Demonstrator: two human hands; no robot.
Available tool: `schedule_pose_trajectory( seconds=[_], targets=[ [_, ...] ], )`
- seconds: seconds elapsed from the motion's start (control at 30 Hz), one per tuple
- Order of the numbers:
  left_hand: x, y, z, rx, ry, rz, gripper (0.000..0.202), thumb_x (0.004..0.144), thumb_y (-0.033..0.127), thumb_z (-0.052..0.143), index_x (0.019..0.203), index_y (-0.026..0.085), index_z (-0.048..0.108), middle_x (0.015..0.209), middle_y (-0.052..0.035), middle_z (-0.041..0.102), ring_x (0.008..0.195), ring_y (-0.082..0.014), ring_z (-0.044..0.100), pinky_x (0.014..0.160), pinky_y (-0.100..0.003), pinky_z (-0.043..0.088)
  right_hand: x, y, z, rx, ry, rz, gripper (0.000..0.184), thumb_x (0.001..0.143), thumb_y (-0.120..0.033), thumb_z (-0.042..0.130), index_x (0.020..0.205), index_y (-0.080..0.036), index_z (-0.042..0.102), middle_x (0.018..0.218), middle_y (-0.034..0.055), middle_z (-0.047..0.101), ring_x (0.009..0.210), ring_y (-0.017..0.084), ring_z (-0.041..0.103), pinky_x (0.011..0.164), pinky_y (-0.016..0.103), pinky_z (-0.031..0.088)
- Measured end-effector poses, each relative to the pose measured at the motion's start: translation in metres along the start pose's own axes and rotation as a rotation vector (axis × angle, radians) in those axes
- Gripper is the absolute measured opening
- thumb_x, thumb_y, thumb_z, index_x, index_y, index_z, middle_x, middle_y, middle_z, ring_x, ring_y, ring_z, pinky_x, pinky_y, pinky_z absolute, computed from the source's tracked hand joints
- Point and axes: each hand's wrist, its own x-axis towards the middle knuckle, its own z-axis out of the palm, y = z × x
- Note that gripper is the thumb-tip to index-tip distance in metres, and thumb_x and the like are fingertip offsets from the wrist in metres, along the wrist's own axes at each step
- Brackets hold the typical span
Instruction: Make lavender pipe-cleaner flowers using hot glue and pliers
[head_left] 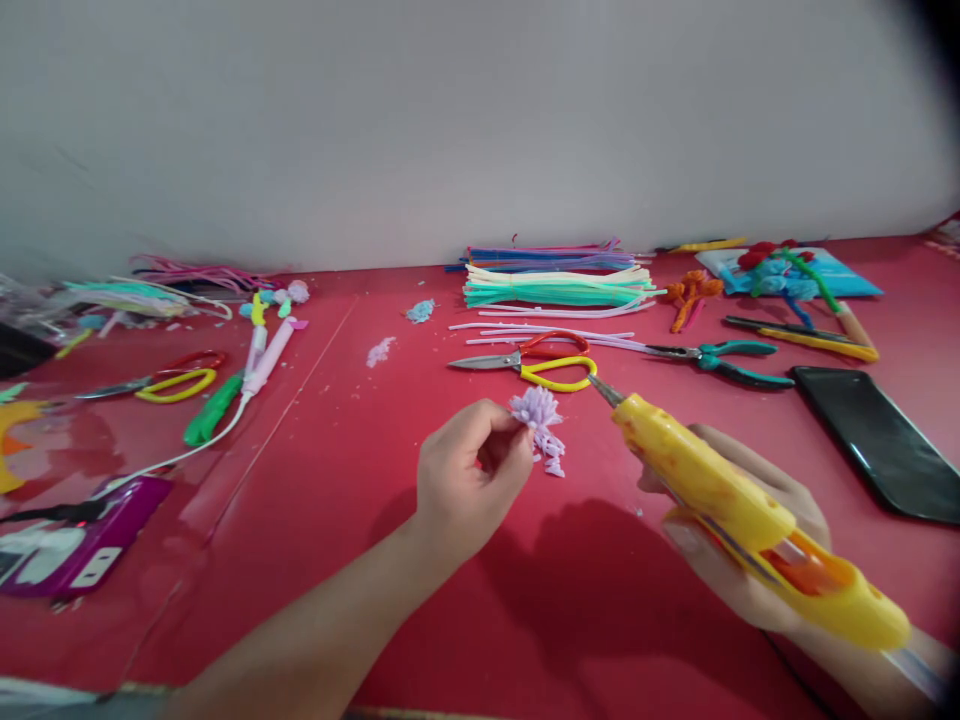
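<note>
My left hand (471, 470) is closed in a pinch on a small lilac pom-pom-like flower (536, 408), made of short fuzzy pieces. Loose lilac snippets (553, 455) lie on the red table just below it. In my right hand (735, 520) is a yellow hot glue gun (712, 480), its metal nozzle aimed up and left toward the flower but apart from it. The fingers wrap round the gun's body, and its handle is largely hidden. Behind the flower lie scissors (551, 365) with one red and one yellow handle loop.
Bundles of pipe cleaners (555, 285) lie along the wall. Pliers (720, 358), a black phone (877, 435) and an orange fuzzy piece (691, 292) are at right. A second pair of scissors (176, 380), a pink corded tool (270, 355) and a purple power strip (112, 535) are at left.
</note>
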Motion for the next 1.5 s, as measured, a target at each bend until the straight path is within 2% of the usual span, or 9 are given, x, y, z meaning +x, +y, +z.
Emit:
schedule_pose_trajectory(
  seconds=[0.13, 0.23, 0.43, 0.6, 0.7, 0.9, 1.17, 1.33, 1.5],
  targets=[
    [-0.001, -0.003, -0.003, 0.156, -0.036, 0.201, 0.008, 0.077, 0.015, 0.062, 0.073, 0.022, 0.062, 0.061, 0.0031, 0.054, 0.052, -0.0097, 0.047, 0.059, -0.021, 0.040, 0.002, -0.002, -0.001, 0.003, -0.022, 0.059, 0.008, 0.078, -0.022, 0.059, 0.084, -0.027, 0.056, 0.067, 0.0026, 0.060, 0.066, 0.022, 0.063, 0.052, 0.031, 0.051],
    [-0.001, -0.003, -0.006, 0.188, -0.054, 0.253, 0.010, 0.078, 0.014, 0.061, 0.078, 0.022, 0.066, 0.068, 0.0002, 0.061, 0.056, -0.0107, 0.051, 0.063, -0.021, 0.042, 0.002, -0.002, 0.000, -0.017, -0.014, 0.029, 0.011, 0.078, -0.022, 0.058, 0.087, -0.026, 0.054, 0.069, 0.0029, 0.060, 0.067, 0.022, 0.063, 0.056, 0.032, 0.052],
    [-0.003, -0.004, -0.011, -0.061, -0.093, 0.056, 0.016, 0.080, 0.016, 0.059, 0.082, 0.023, 0.073, 0.068, -0.0029, 0.069, 0.050, -0.0127, 0.057, 0.062, -0.025, 0.049, 0.003, 0.002, 0.000, -0.053, 0.020, -0.110, 0.010, 0.080, -0.024, 0.057, 0.088, -0.026, 0.052, 0.069, 0.0026, 0.058, 0.066, 0.021, 0.061, 0.055, 0.031, 0.051],
    [-0.002, -0.001, -0.014, -0.233, -0.184, -0.057, 0.014, 0.074, 0.020, 0.069, 0.086, 0.022, 0.076, 0.086, -0.0092, 0.075, 0.083, -0.0245, 0.069, 0.083, -0.034, 0.052, 0.010, -0.002, -0.002, -0.100, 0.029, -0.172, 0.010, 0.083, -0.025, 0.051, 0.092, -0.024, 0.054, 0.065, 0.0031, 0.056, 0.064, 0.021, 0.060, 0.052, 0.030, 0.050],
    [-0.003, 0.003, -0.013, -0.273, -0.223, -0.085, 0.020, 0.075, 0.022, 0.069, 0.095, 0.022, 0.075, 0.093, -0.0097, 0.075, 0.083, -0.0246, 0.070, 0.082, -0.035, 0.054, 0.013, -0.005, -0.003, -0.092, 0.052, -0.208, 0.011, 0.083, -0.024, 0.051, 0.094, -0.024, 0.054, 0.064, 0.0034, 0.056, 0.062, 0.021, 0.058, 0.051, 0.030, 0.049],
    [-0.008, 0.004, 0.000, -0.315, -0.067, -0.053, 0.014, 0.081, 0.028, 0.064, 0.087, 0.021, 0.073, 0.080, -0.0067, 0.074, 0.074, -0.0206, 0.070, 0.077, -0.032, 0.054, 0.014, -0.007, -0.002, -0.086, 0.071, -0.230, 0.010, 0.085, -0.024, 0.050, 0.093, -0.022, 0.055, 0.062, 0.0037, 0.055, 0.059, 0.019, 0.056, 0.049, 0.028, 0.049],
    [0.008, 0.001, 0.006, -0.651, -0.129, -0.426, 0.012, 0.081, 0.025, 0.063, 0.073, 0.015, 0.060, 0.062, -0.0007, 0.069, 0.038, -0.0064, 0.053, 0.042, -0.018, 0.042, 0.014, -0.006, 0.000, -0.075, 0.060, -0.209, 0.008, 0.083, -0.022, 0.051, 0.090, -0.023, 0.054, 0.065, 0.0032, 0.057, 0.058, 0.018, 0.056, 0.048, 0.028, 0.049],
    [0.013, -0.003, 0.006, -0.801, -0.171, -0.624, 0.011, 0.080, 0.019, 0.062, 0.071, 0.013, 0.061, 0.058, 0.0011, 0.066, 0.035, -0.0003, 0.044, 0.037, -0.010, 0.033, 0.014, -0.003, 0.002, -0.064, 0.009, -0.200, 0.015, 0.079, -0.017, 0.053, 0.092, -0.023, 0.053, 0.068, 0.0044, 0.057, 0.061, 0.018, 0.057, 0.052, 0.029, 0.049],
    [0.009, 0.004, 0.004, -0.905, -0.256, -0.779, 0.014, 0.079, 0.020, 0.061, 0.067, 0.013, 0.060, 0.054, 0.0010, 0.066, 0.033, 0.0000, 0.043, 0.034, -0.009, 0.033, 0.007, 0.001, 0.008, -0.046, -0.054, -0.179, 0.011, 0.077, -0.018, 0.058, 0.081, -0.022, 0.049, 0.069, 0.0032, 0.055, 0.065, 0.018, 0.056, 0.057, 0.030, 0.049]
  ],
)
